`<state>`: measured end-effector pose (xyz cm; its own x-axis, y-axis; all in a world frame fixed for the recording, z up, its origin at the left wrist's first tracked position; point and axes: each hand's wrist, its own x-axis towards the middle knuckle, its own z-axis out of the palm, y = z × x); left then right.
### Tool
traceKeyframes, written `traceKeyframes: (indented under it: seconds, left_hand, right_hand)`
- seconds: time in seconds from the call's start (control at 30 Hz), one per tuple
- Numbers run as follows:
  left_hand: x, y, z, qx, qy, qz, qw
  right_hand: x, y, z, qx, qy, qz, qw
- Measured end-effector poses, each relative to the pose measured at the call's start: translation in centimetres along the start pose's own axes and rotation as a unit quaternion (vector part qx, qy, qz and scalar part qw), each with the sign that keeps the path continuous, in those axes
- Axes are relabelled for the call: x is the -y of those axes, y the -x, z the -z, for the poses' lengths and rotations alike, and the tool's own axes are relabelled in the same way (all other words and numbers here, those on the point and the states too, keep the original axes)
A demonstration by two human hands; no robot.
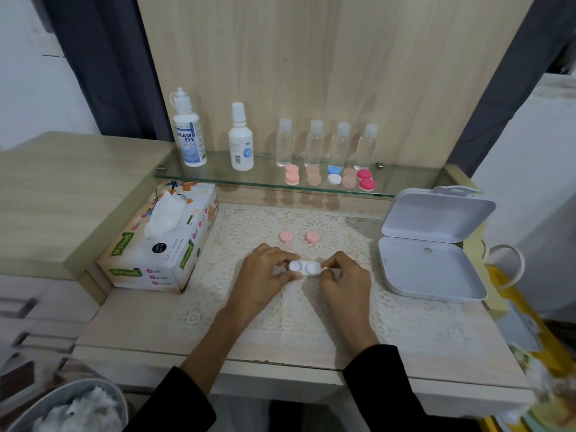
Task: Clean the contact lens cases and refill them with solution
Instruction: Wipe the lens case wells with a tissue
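Watching this from my end: both hands are on the white lens case, dead centre over the lace mat. The left hand pinches the case's left end between thumb and fingers, and the right hand pinches the right end with curled fingertips. Both wells face up with no lids on. I honestly can't tell if the case sits on the mat or floats just above it.

The two pink caps lie side by side on the mat just behind the hands. Up on the glass shelf stand the Dream Eye bottle, a smaller white bottle and four clear bottles, with a row of capped cases in front of those. The tissue box is left of the mat and an open white box is on the right.
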<state>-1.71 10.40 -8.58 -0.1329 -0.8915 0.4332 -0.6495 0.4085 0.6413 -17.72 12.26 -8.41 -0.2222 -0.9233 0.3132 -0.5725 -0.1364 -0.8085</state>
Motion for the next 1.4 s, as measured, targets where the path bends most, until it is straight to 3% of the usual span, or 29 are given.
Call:
traceKeyframes:
  seconds: [0.13,0.27,0.43,0.5,0.57,0.83,1.13,1.4]
  left_hand:
    - [0.0,0.1,0.0,0.001,-0.005,0.0,1.0]
    - [0.1,0.2,-0.2,0.0,-0.021,-0.016,1.0]
    - [0.1,0.2,-0.2,0.001,-0.035,-0.025,0.999]
    - [0.1,0.2,-0.2,0.005,-0.043,-0.028,0.999]
    - [0.2,0.2,-0.2,0.005,-0.046,-0.031,0.998]
    - [0.1,0.3,-0.1,0.008,-0.062,-0.047,0.997]
    - [0.0,0.5,0.1,-0.021,-0.071,-0.091,0.993]
    - [-0.2,0.4,0.0,0.006,-0.071,-0.067,0.995]
  right_hand:
    - [0.2,0.1,0.2,0.001,-0.102,-0.037,0.994]
    - [0.4,0.3,0.7,-0.058,-0.188,-0.04,0.98]
    - [0.4,0.4,0.1,-0.011,-0.056,0.056,0.997]
    - [0.7,0.7,-0.2,-0.005,0.02,0.127,0.992]
    - [1.0,0.9,-0.2,-0.003,0.053,0.145,0.988]
    - [0.6,0.4,-0.1,0.051,0.032,0.068,0.996]
    - [0.4,0.3,0.0,0.065,-0.159,-0.028,0.985]
    - [1.0,0.4,1.0,-0.025,-0.265,-0.046,0.963]
